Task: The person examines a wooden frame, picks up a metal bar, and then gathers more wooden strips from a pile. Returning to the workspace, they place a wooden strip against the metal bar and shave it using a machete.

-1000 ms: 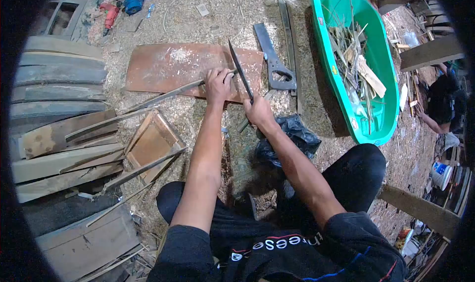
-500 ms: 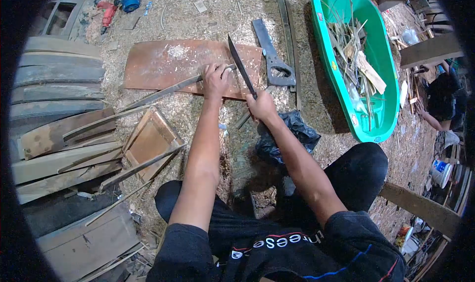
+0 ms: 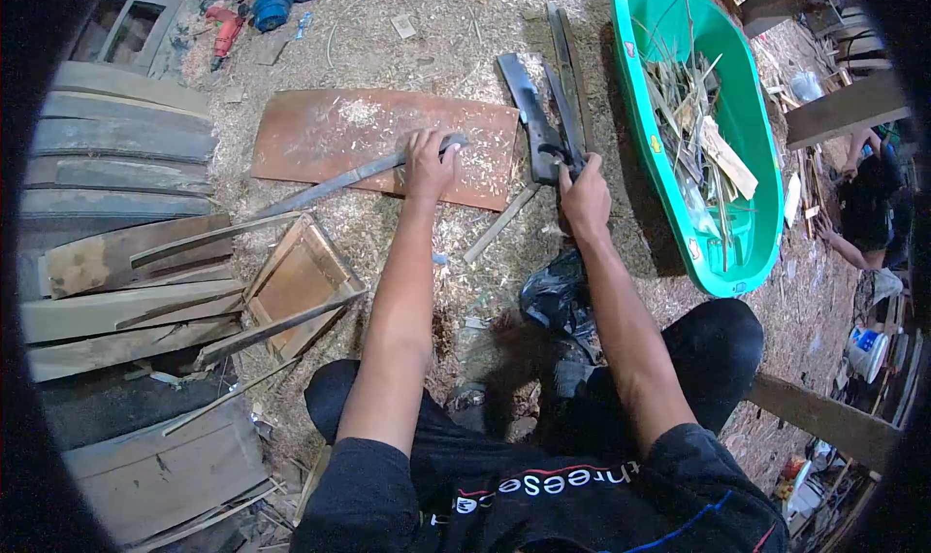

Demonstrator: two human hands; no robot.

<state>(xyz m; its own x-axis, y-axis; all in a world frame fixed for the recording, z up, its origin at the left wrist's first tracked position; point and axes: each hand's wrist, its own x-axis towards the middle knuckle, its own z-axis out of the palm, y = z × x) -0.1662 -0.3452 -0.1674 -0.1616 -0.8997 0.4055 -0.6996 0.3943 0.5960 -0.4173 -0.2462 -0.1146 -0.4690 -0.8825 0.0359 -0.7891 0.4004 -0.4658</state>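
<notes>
My left hand [image 3: 430, 165] is closed round a thin grey wood strip [image 3: 349, 178] near its right end. The strip slants down to the left across a reddish-brown board [image 3: 320, 141] strewn with shavings. To the right of the board, my right hand [image 3: 585, 196] grips the handle of a long dark knife [image 3: 562, 107], whose blade points up and away from me. Below the blade lies a handsaw [image 3: 524, 92], its handle partly hidden by the knife and my fingers. A short wood stick [image 3: 499, 225] is left of my right hand.
A green tub [image 3: 669, 194] of wood scraps stands at the right. Curved planks [image 3: 126, 175] and a small wooden frame [image 3: 301, 286] lie left. A red drill [image 3: 225, 34] is at the upper left, a black plastic bag [image 3: 558, 296] near my knees. Another person [image 3: 868, 199] is at far right.
My right hand has moved right with the knife, from over the board to beside the saw. My left hand still holds the strip in about the same place.
</notes>
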